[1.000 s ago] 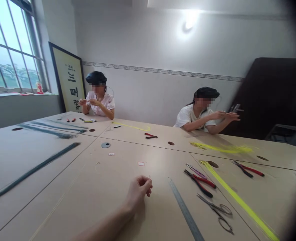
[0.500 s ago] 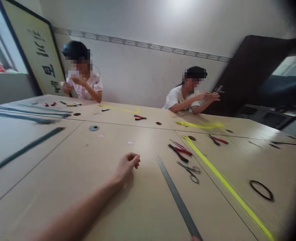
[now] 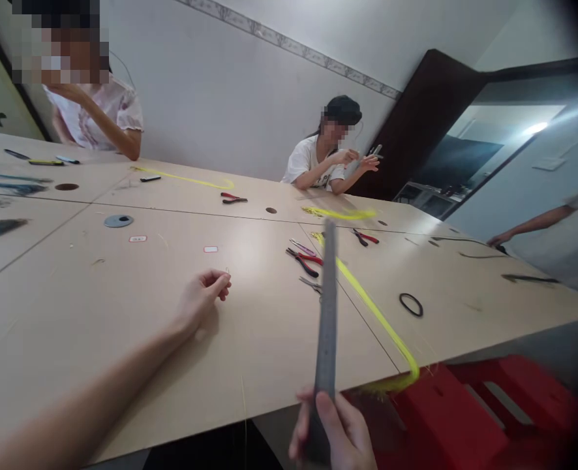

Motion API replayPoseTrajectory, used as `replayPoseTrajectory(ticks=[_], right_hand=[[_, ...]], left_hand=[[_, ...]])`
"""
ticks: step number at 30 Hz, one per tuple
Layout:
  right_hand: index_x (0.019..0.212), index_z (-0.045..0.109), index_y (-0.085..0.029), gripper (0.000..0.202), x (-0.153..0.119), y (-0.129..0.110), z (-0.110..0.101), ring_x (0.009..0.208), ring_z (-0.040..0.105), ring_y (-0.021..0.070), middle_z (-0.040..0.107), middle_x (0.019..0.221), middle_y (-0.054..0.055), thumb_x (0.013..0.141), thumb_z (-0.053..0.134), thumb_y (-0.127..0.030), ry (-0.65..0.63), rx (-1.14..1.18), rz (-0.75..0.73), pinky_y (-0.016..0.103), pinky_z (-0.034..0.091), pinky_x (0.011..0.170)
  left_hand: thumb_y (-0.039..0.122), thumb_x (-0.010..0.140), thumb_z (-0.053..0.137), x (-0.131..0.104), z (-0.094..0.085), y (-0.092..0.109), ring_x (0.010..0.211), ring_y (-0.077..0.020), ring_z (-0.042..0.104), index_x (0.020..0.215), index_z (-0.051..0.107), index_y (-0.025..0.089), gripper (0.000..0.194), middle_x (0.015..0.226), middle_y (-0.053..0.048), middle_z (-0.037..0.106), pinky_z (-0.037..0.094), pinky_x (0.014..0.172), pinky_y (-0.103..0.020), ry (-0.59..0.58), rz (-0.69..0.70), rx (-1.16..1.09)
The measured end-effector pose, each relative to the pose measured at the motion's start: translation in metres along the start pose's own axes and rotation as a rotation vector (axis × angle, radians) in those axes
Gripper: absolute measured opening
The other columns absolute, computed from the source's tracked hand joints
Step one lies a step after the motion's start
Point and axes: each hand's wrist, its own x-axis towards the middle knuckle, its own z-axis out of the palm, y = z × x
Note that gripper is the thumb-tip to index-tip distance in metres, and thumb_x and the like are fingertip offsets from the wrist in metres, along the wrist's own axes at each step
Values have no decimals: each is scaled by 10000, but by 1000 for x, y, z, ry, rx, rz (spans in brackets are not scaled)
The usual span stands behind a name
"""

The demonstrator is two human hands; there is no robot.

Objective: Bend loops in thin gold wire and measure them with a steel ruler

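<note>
My left hand (image 3: 209, 295) rests over the table with its fingers pinched together, and a tiny yellowish hooked piece (image 3: 227, 271) sticks up from the fingertips. At the bottom centre my right hand (image 3: 335, 431) grips the lower end of a long metal ruler (image 3: 327, 313), which is raised off the table and points away from me. The ruler passes in front of a pair of scissors (image 3: 310, 284), partly hiding them. Beside these are red-and-black pliers (image 3: 303, 261) and a bundle of yellow strands (image 3: 372, 307) that hangs over the table's edge.
Two people (image 3: 93, 117) (image 3: 321, 153) sit across the table (image 3: 147, 385); an arm (image 3: 533, 225) reaches in at the right. A black ring (image 3: 411, 305), two small labels (image 3: 137, 239) (image 3: 211, 249), more pliers (image 3: 233, 198) and dark strands (image 3: 0, 230) lie about. Red stools (image 3: 445, 418) stand below.
The view has swung right and down. The ruler, earlier flat on the table with fingertips at its near end, is now lifted in my right hand. My left hand stays pinched.
</note>
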Motion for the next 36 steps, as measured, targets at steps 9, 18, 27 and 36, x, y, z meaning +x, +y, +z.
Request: replayPoseTrajectory(ticks=[9, 18, 27, 36], right_hand=[[975, 520, -204, 327, 27, -40, 17, 475, 613, 111, 532, 629, -67, 902, 489, -521, -46, 113, -336, 240, 545, 445], [992, 482, -172, 375, 28, -35, 15, 382, 486, 96, 402, 546, -81, 975, 250, -467, -108, -197, -342, 227, 470, 382], [821, 529, -149, 278, 41, -24, -25, 423, 438, 143, 462, 530, -9, 947, 337, -306, 147, -1062, -659, 255, 255, 438], [843, 479, -158, 301, 36, -14, -20, 364, 509, 174, 511, 479, -6, 984, 298, -354, 126, -1437, -793, 242, 245, 375]], left_hand=[[327, 896, 576, 3, 0, -5, 618, -107, 571, 781, 602, 134, 226, 701, 25, 591, 505, 619, -274, 7, 11, -9], [313, 895, 579, 5, 1, -6, 617, -105, 563, 786, 599, 132, 212, 705, 26, 584, 500, 619, -274, -2, 13, -60], [365, 901, 561, -11, 9, 4, 677, -123, 586, 851, 597, 139, 234, 798, 4, 620, 509, 712, -325, -85, 95, -230], [322, 902, 561, -23, 10, 17, 718, -138, 599, 808, 575, 162, 186, 672, 34, 569, 508, 735, -331, -161, 140, -356]])
